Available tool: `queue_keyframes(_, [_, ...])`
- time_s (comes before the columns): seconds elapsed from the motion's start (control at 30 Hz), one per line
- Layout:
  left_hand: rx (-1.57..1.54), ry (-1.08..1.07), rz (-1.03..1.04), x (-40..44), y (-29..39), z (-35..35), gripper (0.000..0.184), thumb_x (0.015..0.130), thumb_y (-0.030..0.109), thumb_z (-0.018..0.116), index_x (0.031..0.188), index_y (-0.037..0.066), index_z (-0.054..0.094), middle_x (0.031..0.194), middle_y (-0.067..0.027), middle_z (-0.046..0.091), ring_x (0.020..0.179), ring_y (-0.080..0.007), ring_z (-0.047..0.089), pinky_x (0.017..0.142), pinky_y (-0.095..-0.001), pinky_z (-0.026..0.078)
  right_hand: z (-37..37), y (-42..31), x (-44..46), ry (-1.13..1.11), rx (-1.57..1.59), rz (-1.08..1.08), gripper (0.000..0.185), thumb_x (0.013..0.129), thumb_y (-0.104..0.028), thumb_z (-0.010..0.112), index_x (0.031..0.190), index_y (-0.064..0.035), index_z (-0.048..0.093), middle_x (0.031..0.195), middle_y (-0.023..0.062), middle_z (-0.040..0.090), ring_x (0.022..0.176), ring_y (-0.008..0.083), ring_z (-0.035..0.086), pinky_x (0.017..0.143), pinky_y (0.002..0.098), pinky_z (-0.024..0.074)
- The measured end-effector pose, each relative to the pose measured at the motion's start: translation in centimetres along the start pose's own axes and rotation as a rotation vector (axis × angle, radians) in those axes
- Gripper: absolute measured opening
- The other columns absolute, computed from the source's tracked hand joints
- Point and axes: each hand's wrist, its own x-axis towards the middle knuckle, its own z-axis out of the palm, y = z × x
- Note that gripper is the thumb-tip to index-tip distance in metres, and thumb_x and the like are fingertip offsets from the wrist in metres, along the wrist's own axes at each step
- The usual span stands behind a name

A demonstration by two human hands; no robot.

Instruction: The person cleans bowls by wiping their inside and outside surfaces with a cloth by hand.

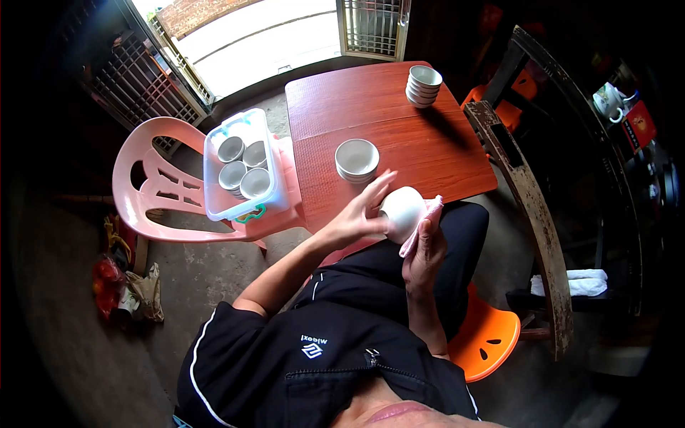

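Over the near edge of the table, a white bowl (402, 214) is held tilted between both hands. My left hand (360, 214) grips its left side, with fingers above and thumb below. On the other side my right hand (426, 255) holds a pink cloth (432, 210) against the bowl; part of the cloth hangs below it. Just beyond my left fingers, a short stack of white bowls (357, 158) stands on the table. The bowl's inside cannot be made out from here.
A taller stack of bowls (423, 85) stands at the far right of the red-brown table (328, 107). To the left, a pink chair (153, 222) bears a clear plastic box (214, 192) with several bowls. A wooden frame (531, 207) and orange stool (489, 339) are at right.
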Motion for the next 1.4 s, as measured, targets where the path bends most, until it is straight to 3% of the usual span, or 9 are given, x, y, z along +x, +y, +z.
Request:
queue_keyframes(0.1, [-0.179, -0.011, -0.393, -0.3, -0.2, -0.2, 0.077, 0.08, 0.029, 0.072, 0.14, 0.0, 0.032, 0.128, -0.0129, 0.05, 0.118, -0.0206, 0.048, 0.099, -0.0376, 0.039, 0.2, 0.0, 0.0, 0.012, -0.059, -0.059, 0.043, 0.095, -0.022, 0.055, 0.129, 0.004, 0.048, 0.108, 0.0036, 0.057, 0.093, 0.0081, 0.053, 0.079, 0.0214, 0.0431])
queue_keyframes(0.33, [0.935, -0.114, 0.319, -0.7, 0.4, 0.7, 0.08, 0.063, 0.012, 0.083, 0.132, 0.009, 0.042, 0.13, -0.0164, 0.041, 0.119, -0.033, 0.046, 0.097, -0.0414, 0.046, 0.1, -1.6, 1.5, -0.118, -0.355, 0.063, 0.025, 0.093, -0.023, 0.059, 0.092, 0.0009, 0.065, 0.051, -0.0046, 0.043, 0.038, 0.0033, 0.037, 0.037, 0.0198, 0.027])
queue_keyframes(0.47, [0.176, -0.08, -0.098, -0.6, -0.5, -0.6, 0.07, 0.074, 0.022, 0.077, 0.131, 0.001, 0.043, 0.125, -0.0117, 0.05, 0.114, -0.0218, 0.05, 0.099, -0.0357, 0.041, -2.6, 0.3, 3.1, -0.121, 0.187, 0.27, 0.041, 0.095, -0.024, 0.054, 0.128, 0.0003, 0.053, 0.119, 0.0068, 0.058, 0.107, 0.0078, 0.052, 0.096, 0.0249, 0.0373])
queue_keyframes(0.63, [-0.488, -0.21, -0.289, -1.9, -1.7, -0.1, 0.053, 0.078, 0.015, 0.072, 0.122, -0.004, 0.051, 0.116, -0.0109, 0.06, 0.108, -0.0201, 0.056, 0.097, -0.0341, 0.041, -5.0, 2.5, 3.9, -0.181, 0.144, 0.311, 0.043, 0.101, -0.029, 0.036, 0.128, 0.0037, 0.045, 0.119, 0.0127, 0.057, 0.105, 0.0143, 0.055, 0.093, 0.0288, 0.041])
queue_keyframes(0.87, [-0.462, 0.044, -0.143, -1.4, -1.1, 2.0, 0.059, 0.078, 0.014, 0.071, 0.128, -0.003, 0.046, 0.119, -0.0134, 0.058, 0.11, -0.0239, 0.057, 0.099, -0.04, 0.043, -4.7, -3.3, 3.3, 0.15, -0.145, -0.064, 0.027, 0.097, -0.026, 0.046, 0.093, -0.0014, 0.055, 0.075, 0.0056, 0.058, 0.065, 0.0158, 0.057, 0.066, 0.0291, 0.0485])
queue_keyframes(1.0, [-0.113, 0.076, -0.027, -1.7, -1.8, 2.0, 0.041, 0.079, 0.012, 0.067, 0.116, -0.003, 0.055, 0.107, -0.0133, 0.064, 0.096, -0.0234, 0.063, 0.086, -0.0376, 0.05, -0.3, -7.5, 1.0, -0.362, -1.108, -0.633, 0.036, 0.087, -0.033, 0.058, 0.103, -0.0012, 0.062, 0.138, 0.0253, 0.04, 0.128, 0.0429, 0.038, 0.101, 0.0482, 0.0374])
queue_keyframes(1.07, [0.829, -0.014, 0.095, -1.9, -1.7, 1.5, 0.032, 0.078, 0.01, 0.065, 0.107, -0.001, 0.06, 0.099, -0.0127, 0.066, 0.088, -0.0227, 0.065, 0.074, -0.0348, 0.052, 0.5, -4.7, 0.9, -0.388, -1.15, -0.712, 0.04, 0.085, -0.036, 0.056, 0.101, -0.0001, 0.062, 0.13, 0.0231, 0.047, 0.126, 0.0415, 0.039, 0.104, 0.0543, 0.029])
queue_keyframes(1.3, [0.416, -0.164, -0.208, -3.1, -1.9, 1.8, 0.026, 0.078, 0.011, 0.07, 0.1, 0.0, 0.06, 0.085, -0.0055, 0.062, 0.079, -0.0112, 0.055, 0.074, -0.0279, 0.046, -3.1, -2.3, 5.2, -0.594, -0.547, -0.31, 0.057, 0.072, -0.035, 0.072, 0.113, 0.0014, 0.055, 0.111, 0.0182, 0.059, 0.109, 0.0335, 0.054, 0.098, 0.0419, 0.0404])
queue_keyframes(1.4, [0.523, 0.014, -0.056, -3.2, -2.3, 1.8, 0.03, 0.077, 0.011, 0.069, 0.104, 0.002, 0.06, 0.094, -0.0076, 0.063, 0.087, -0.0149, 0.059, 0.075, -0.0303, 0.049, -1.2, -2.0, 3.2, -0.427, -0.938, -0.548, 0.054, 0.071, -0.037, 0.072, 0.112, -0.0034, 0.058, 0.112, 0.0164, 0.058, 0.111, 0.0337, 0.053, 0.1, 0.0458, 0.0377])
